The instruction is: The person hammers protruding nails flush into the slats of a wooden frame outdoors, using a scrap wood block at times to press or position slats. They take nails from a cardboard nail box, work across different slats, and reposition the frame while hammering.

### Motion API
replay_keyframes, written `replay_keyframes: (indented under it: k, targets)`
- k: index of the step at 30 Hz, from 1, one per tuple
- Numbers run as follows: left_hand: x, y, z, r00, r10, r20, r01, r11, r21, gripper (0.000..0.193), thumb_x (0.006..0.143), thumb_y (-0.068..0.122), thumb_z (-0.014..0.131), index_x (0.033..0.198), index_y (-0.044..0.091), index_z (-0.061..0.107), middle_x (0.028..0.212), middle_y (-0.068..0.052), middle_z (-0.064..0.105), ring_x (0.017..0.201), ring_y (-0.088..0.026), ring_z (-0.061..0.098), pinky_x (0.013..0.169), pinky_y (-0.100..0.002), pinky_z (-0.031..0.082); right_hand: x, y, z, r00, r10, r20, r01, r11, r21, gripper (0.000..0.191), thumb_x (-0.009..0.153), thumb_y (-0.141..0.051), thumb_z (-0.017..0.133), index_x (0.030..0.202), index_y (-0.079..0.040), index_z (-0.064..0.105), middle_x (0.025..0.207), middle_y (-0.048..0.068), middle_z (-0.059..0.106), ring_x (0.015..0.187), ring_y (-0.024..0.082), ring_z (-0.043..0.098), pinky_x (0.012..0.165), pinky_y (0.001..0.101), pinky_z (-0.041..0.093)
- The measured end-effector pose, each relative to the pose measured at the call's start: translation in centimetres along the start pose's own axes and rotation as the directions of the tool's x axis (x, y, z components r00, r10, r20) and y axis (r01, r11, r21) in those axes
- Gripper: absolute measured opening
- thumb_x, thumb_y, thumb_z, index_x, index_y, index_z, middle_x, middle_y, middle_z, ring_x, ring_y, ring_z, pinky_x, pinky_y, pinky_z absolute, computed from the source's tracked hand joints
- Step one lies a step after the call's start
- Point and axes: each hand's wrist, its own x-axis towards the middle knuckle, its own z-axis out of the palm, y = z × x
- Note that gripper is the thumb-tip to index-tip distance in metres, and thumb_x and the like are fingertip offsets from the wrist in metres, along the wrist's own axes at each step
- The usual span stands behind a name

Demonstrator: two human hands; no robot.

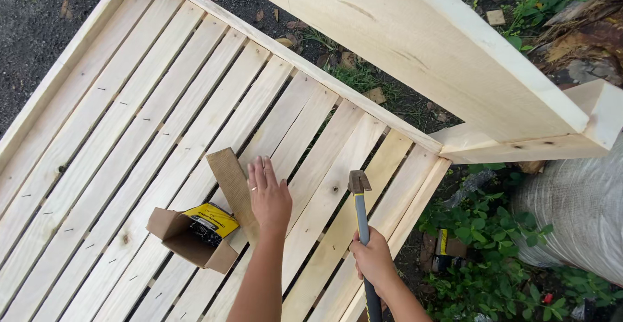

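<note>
I'm working outdoors, in a yard used as a makeshift carpentry spot. The slatted frame (162, 140) of pale, unpainted wood lies flat on dark gravel (32, 23), which shows past its far left edge. To the right of the frame grow weeds (493, 231), with dead leaves and wood scraps (496, 17) among the grass beyond it. A box of nails (195, 234) sits open on the slats, and a hammer (360, 224) is over them.

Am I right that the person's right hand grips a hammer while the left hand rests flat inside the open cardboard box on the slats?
Not quite: in the head view, the left hand rests flat on a short wooden block beside the open cardboard box, not inside it. The right hand does grip the hammer.
</note>
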Motion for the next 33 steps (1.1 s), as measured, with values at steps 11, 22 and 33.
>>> replay_keyframes:
  k: [11, 22, 33]
  targets:
    - [3.1, 0.6, 7.6, 0.991, -0.103, 0.085, 0.109, 0.992, -0.065, 0.070, 0.100, 0.048, 0.045, 0.162, 0.021, 0.028, 0.171, -0.005, 0.016, 0.158, -0.030, 0.011, 0.124, -0.061, 0.006, 7.8, 1.6, -2.2, 0.937, -0.143, 0.317, 0.078, 0.975, 0.209, 0.050, 0.094, -0.059, 0.052, 0.089, -0.009, 0.051, 0.054, -0.001, 0.043, 0.035, 0.008, 0.040, 0.035, 0.0276, 0.037]
    - [3.5, -1.2, 11.2, 0.991, -0.115, 0.068, 0.114, 0.993, 0.012, 0.068, 0.096, 0.046, 0.045, 0.160, 0.025, 0.031, 0.170, -0.003, 0.020, 0.158, -0.029, 0.012, 0.123, -0.060, 0.006, 12.1, 1.6, -0.9, 0.907, -0.356, 0.225, 0.394, 0.905, -0.159, 0.045, 0.099, -0.050, 0.055, 0.089, -0.006, 0.058, 0.059, -0.003, 0.044, 0.051, 0.007, 0.041, 0.046, 0.0279, 0.035]
    - [4.1, -1.1, 9.9, 0.990, -0.115, 0.084, 0.117, 0.993, -0.022, 0.066, 0.099, 0.046, 0.041, 0.161, 0.025, 0.029, 0.171, -0.002, 0.018, 0.158, -0.026, 0.011, 0.123, -0.059, 0.006, 11.0, -0.2, 0.1, 0.883, -0.460, 0.097, 0.452, 0.774, -0.443, 0.046, 0.098, -0.049, 0.054, 0.087, -0.005, 0.061, 0.052, 0.009, 0.050, 0.046, 0.022, 0.048, 0.047, 0.0373, 0.042]
